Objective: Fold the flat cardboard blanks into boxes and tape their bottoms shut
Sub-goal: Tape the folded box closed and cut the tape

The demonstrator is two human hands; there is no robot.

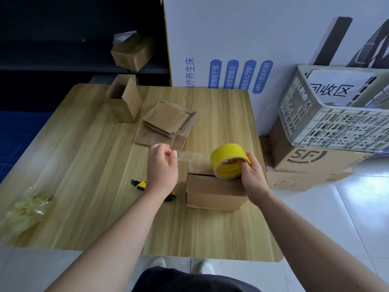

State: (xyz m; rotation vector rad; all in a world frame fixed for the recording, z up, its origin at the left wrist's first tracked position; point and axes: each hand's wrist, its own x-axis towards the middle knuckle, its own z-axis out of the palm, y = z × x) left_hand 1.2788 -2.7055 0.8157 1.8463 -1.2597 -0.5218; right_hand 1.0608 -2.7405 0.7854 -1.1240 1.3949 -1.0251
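Left fingers point(171, 155): curled on the left hand point(162, 168), pinching the loose end of the tape strip point(193, 157).
Right fingers point(242, 164): hooked into the core of the tape roll point(226, 158), which the right hand point(253, 178) grips.
Tape strip: clear, stretched between both hands.
Tape roll: yellow, held just above the box point(214, 192).
Box: near the table's right edge, top flaps folded shut (a seam shows).
Knife point(140, 184): just left of the box, partly under the left wrist.
Blanks point(168, 123): flat pile, mid-table point(84, 161).
Open box point(124, 98): upright, far left corner.
Crumpled wrap point(27, 207): left table edge.
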